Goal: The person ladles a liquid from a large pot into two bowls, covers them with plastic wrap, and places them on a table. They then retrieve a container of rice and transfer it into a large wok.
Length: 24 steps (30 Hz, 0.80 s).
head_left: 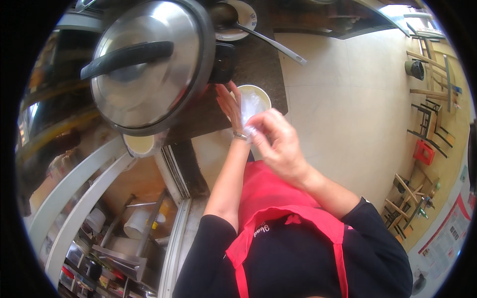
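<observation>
My right hand (279,147) pinches a thin piece of clear plastic (250,106), perhaps a bag or a glove, between thumb and fingers near my left wrist. Behind it, my left hand (230,106) stretches out with its fingers extended, close to the black side handle (223,62) of a large pot. I cannot tell whether the fingertips touch that handle. A metal-banded watch or bracelet (240,135) circles the left wrist. Partly covered by the plastic and my hands, a white round container (265,94) stands on the dark countertop (257,67).
The big pot's steel lid (149,89) has a black handle. A ladle (268,39) rests on a patterned plate (246,11), its handle jutting past the counter edge. Below the pot sits a container of pale contents (139,143). White rails (85,201) run at left; stools (432,126) line the right.
</observation>
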Each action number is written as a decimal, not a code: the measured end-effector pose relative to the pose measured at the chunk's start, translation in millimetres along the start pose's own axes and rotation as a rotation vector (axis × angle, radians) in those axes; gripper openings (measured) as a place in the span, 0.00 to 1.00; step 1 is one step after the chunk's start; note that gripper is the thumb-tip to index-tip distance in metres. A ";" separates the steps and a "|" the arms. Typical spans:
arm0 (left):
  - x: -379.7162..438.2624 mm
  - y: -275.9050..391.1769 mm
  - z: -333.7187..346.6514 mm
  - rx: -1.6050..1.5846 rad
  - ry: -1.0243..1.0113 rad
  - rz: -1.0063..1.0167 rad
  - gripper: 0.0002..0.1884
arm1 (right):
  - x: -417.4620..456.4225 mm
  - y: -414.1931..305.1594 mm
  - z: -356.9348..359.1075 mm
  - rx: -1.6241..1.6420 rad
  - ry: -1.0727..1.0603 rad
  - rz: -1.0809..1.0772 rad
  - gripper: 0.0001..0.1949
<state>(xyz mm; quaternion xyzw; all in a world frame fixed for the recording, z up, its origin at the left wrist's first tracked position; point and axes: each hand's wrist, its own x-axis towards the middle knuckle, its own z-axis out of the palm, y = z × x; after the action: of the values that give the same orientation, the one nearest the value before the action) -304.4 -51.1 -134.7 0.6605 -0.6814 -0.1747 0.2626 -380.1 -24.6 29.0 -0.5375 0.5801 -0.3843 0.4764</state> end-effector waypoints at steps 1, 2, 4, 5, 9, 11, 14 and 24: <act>7.8 22.6 -15.8 -0.106 0.008 0.016 0.59 | -0.9 5.4 3.1 0.004 0.019 -0.060 0.06; 10.7 24.9 -12.9 -0.086 -0.005 0.007 0.56 | -3.0 5.7 4.1 0.010 -0.010 -0.066 0.06; 13.1 29.1 -8.2 -0.142 0.083 -0.008 0.36 | -3.9 9.7 -2.4 0.027 -0.067 -0.085 0.07; 13.3 29.9 -6.0 -0.197 0.059 -0.005 0.29 | -1.2 11.8 -8.1 0.040 -0.089 -0.097 0.07; 7.2 2.0 4.4 -0.326 0.034 0.130 0.04 | 38.0 27.8 -51.6 0.022 -0.056 -0.096 0.07; 0.8 -6.6 0.7 -0.329 -0.092 0.080 0.05 | 68.3 47.8 -80.6 0.270 -0.087 0.124 0.07; 0.4 -4.4 -5.4 -0.225 -0.134 0.191 0.10 | 95.8 103.8 -113.7 0.378 -0.042 0.294 0.09; 25.1 6.1 -25.6 0.077 -0.348 0.344 0.13 | 83.8 141.9 -74.6 -0.906 -0.583 -0.484 0.09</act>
<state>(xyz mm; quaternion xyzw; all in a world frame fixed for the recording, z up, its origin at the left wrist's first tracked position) -294.0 -72.9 -107.5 0.5042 -0.8249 -0.2124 0.1420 -486.1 -94.4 -99.9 -0.8878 0.3925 -0.0324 0.2380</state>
